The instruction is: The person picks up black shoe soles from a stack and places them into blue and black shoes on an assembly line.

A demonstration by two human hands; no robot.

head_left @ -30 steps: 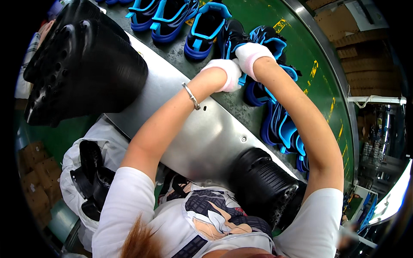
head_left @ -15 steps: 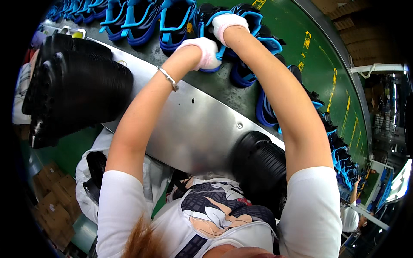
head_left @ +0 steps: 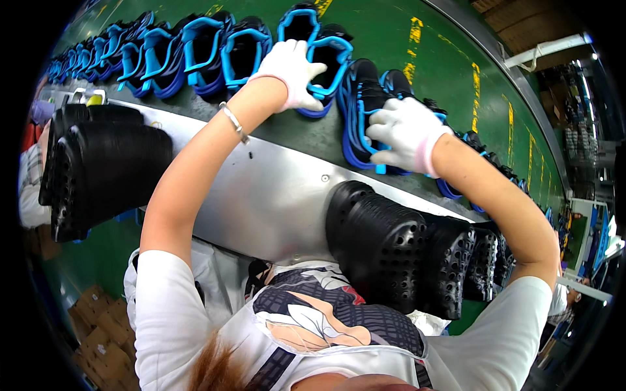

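Observation:
My left hand (head_left: 287, 75), in a white glove with a pink cuff, has its fingers apart beside a black and blue shoe (head_left: 330, 57) with a bright blue collar. The thumb points toward that shoe's opening. My right hand (head_left: 407, 133), gloved the same way, lies with spread fingers over another blue-soled shoe (head_left: 360, 85) and covers part of it. I see nothing gripped in either hand. A further shoe (head_left: 246, 52) stands left of my left hand.
The shoes stand in a long row on a green surface (head_left: 385, 39) with yellow marks. A metal ledge (head_left: 261, 202) runs before me. Stacked black perforated sole-shaped pieces lie at left (head_left: 117, 163) and right (head_left: 378, 247). Cardboard boxes (head_left: 98, 326) sit lower left.
My hands were close together at the shoes and have moved apart, the right one rightward and down toward me. The fingers of both hands now show spread. The view has shifted somewhat.

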